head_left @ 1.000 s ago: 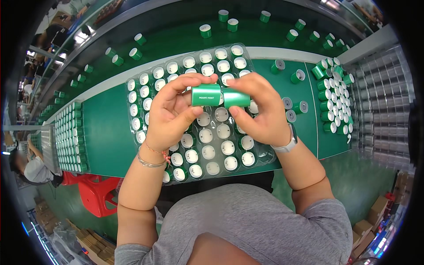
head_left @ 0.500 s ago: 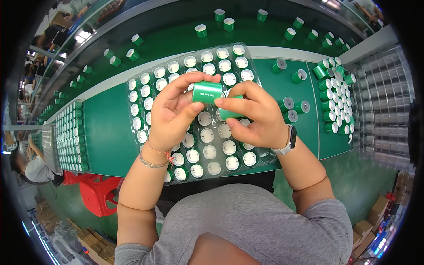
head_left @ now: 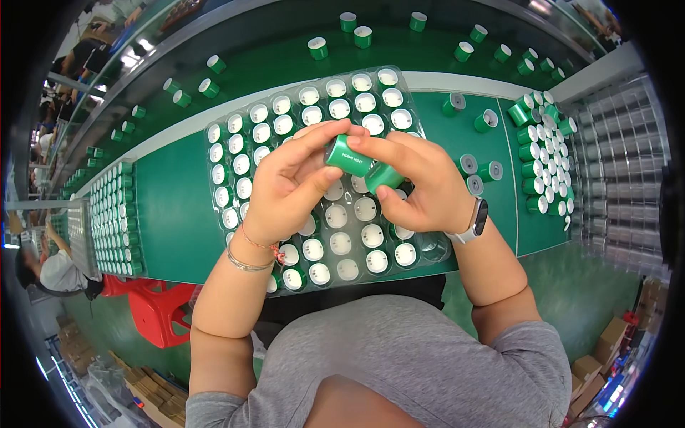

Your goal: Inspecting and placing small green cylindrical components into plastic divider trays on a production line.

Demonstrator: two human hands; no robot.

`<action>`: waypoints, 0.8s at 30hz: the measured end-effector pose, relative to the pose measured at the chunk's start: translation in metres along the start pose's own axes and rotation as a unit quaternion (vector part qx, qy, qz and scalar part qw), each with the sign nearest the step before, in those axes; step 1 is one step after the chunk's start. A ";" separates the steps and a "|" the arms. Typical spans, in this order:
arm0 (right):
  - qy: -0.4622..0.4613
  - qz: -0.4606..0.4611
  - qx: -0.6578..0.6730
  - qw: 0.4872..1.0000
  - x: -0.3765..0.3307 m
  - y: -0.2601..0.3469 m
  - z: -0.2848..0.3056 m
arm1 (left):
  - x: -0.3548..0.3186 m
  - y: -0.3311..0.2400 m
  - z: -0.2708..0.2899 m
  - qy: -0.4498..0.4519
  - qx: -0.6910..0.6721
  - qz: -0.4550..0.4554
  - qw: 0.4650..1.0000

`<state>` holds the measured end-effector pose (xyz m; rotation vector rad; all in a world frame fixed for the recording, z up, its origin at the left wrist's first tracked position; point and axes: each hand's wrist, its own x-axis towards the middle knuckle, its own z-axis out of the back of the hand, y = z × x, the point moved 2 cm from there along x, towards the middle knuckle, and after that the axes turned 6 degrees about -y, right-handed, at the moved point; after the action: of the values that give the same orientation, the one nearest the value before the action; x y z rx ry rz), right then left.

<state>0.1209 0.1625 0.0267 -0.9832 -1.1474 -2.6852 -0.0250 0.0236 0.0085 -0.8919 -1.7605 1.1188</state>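
Observation:
My left hand (head_left: 285,180) holds a short green metallic cylinder (head_left: 348,156) between its thumb and fingers. My right hand (head_left: 428,178) grips a second green cylinder (head_left: 385,177), partly covered by its fingers, while its forefinger rests on the first one. The two cylinders meet or nearly meet, both tilted. Beneath both hands lies a clear plastic tray (head_left: 435,248), its pockets filled with rows of white-topped green cylinders. Part of the tray is hidden by my hands.
Several loose cylinders with grey ends (head_left: 468,165) stand right of the tray, and a cluster of white-ended ones (head_left: 546,160) lies beyond them. Stacked clear trays (head_left: 617,171) rise at far right. A conveyor belt (head_left: 271,68) carries spaced cylinders. Red stools (head_left: 158,314) stand at left, near another person.
The left hand's cylinder has turned and now slants down to the right. My right forefinger has moved up onto it. Cylinders on the belt have shifted slightly left.

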 end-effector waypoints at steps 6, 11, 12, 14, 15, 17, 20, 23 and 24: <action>-0.017 0.032 -0.011 0.999 -0.001 -0.004 0.005 | 0.000 -0.002 -0.001 -0.022 -0.026 0.022 0.999; 0.035 0.004 -0.025 0.999 0.000 0.001 0.002 | 0.002 0.000 0.000 0.000 -0.008 0.000 1.000; 0.035 0.005 -0.023 0.999 0.000 0.000 0.004 | 0.003 -0.001 0.000 0.000 -0.013 0.003 1.000; 0.013 0.029 -0.024 0.999 0.000 -0.003 0.009 | 0.002 -0.002 0.001 -0.002 -0.017 0.005 1.000; 0.013 0.030 -0.024 0.999 0.000 -0.003 0.007 | 0.003 -0.002 0.002 -0.021 -0.030 -0.002 0.999; -0.115 -0.032 0.038 0.992 -0.003 -0.002 0.007 | 0.003 -0.003 0.004 -0.040 -0.044 -0.010 0.998; -0.086 -0.106 0.060 0.989 -0.006 -0.008 0.004 | 0.004 -0.004 0.006 -0.044 0.005 -0.033 0.998; -0.076 -0.111 0.100 0.986 -0.008 -0.011 0.000 | 0.004 -0.004 0.006 -0.034 0.010 -0.043 0.998; -0.072 -0.118 0.130 0.982 -0.008 -0.011 -0.002 | 0.004 -0.005 0.006 -0.036 0.017 -0.043 0.998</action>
<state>0.1225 0.1674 0.0141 -1.0718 -1.6918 -2.5702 -0.0326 0.0235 0.0129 -0.7561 -1.8145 1.1333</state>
